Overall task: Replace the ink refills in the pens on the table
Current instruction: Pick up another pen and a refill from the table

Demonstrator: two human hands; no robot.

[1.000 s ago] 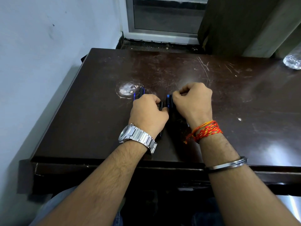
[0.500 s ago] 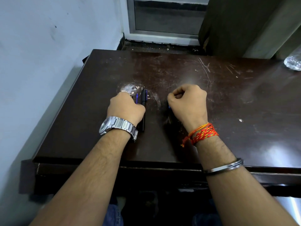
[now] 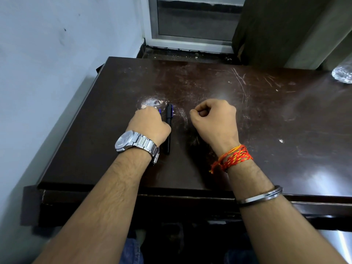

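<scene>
Your left hand (image 3: 149, 124) is curled knuckles-down on the counter (image 3: 285, 130), covering something blue; can't tell if it grips. The black pen (image 3: 168, 128) lies just right of it, touching. Your right hand (image 3: 215, 121) is fisted, contents hidden. The pen looks light, stiff, smooth, prone to roll: pinch it mid-barrel, not by the clip.

the left hand (image 3: 149, 124), earlier pressed against the right hand (image 3: 215, 121) at mid-table, has shifted left; the fists now sit well apart. a black pen (image 3: 168, 128), previously hidden between the hands, lies exposed on the table (image 3: 266, 130) just beside the left hand.
</scene>
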